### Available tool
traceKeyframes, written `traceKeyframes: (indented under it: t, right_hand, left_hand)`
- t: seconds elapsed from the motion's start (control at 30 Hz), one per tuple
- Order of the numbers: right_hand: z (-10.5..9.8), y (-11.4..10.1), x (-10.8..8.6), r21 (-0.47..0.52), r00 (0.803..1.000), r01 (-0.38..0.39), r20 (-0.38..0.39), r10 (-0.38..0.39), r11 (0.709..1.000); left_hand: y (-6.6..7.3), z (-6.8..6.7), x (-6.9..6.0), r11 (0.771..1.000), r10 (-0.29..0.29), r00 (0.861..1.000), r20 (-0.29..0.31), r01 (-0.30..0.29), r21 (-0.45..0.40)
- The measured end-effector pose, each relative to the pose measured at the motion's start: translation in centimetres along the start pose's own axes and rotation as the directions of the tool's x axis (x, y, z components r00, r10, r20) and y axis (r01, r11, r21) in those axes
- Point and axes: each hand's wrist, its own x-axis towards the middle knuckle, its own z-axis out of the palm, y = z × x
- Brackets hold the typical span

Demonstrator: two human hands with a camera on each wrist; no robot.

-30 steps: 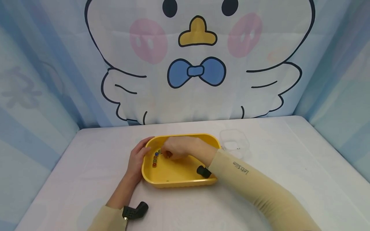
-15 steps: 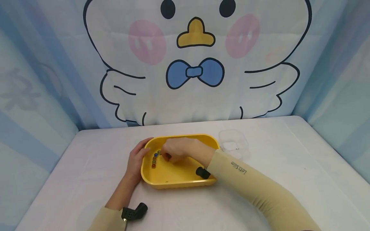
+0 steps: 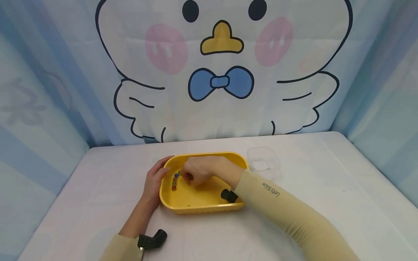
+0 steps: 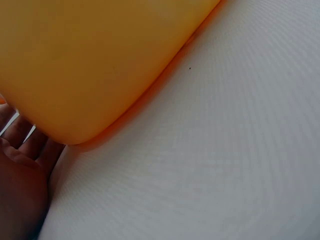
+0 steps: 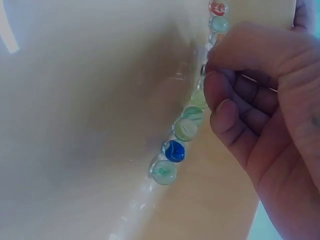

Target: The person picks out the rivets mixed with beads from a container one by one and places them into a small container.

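My left hand (image 3: 152, 183) grips the left end of a yellow plastic tray (image 3: 209, 209), thumb over the rim and fingers along the outer wall. Inside the tray, glass marbles (image 3: 174, 187) form a curved row at its left end. In the right wrist view the row has a blue marble (image 5: 175, 151), pale green ones and a red-swirled one (image 5: 219, 7). My right hand (image 3: 200, 169) reaches into the tray with its fingers curled. Its thumb and index finger pinch a dark marble (image 5: 203, 69) in the row, mostly hidden by the fingertips.
A clear plastic box (image 3: 263, 159) stands behind the tray's right end on the white-covered table (image 3: 313, 174). Behind the table hangs a cartoon-printed curtain (image 3: 222, 116). Black wrist cameras (image 3: 152, 239) sit on both forearms.
My right hand stays over the same part of the row, its fingers shifting only slightly. The left hand keeps its hold, and the tray stays in place.
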Motion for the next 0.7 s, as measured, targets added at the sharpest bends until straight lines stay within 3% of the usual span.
traceKeyframes:
  t: [0.23, 0.5, 0.7]
  right_hand:
    - [-0.2, -0.4, 0.2, 0.032, 0.998, 0.054, -0.036, -0.053, 0.998]
    - [-0.7, -1.0, -0.1, 0.107, 0.996, 0.074, -0.056, -0.068, 0.991]
    - [-1.9, -0.9, -0.8, 0.146, 0.990, 0.089, -0.118, -0.072, 0.985]
  left_hand:
    - [-0.2, -0.1, 0.1, 1.000, 0.017, 1.000, -0.005, -0.017, 0.001]
    - [-0.4, -0.1, 0.1, 0.999, 0.031, 1.000, 0.000, -0.031, 0.010]
    - [-0.5, -0.1, 0.2, 0.999, 0.032, 0.999, -0.004, -0.032, 0.014]
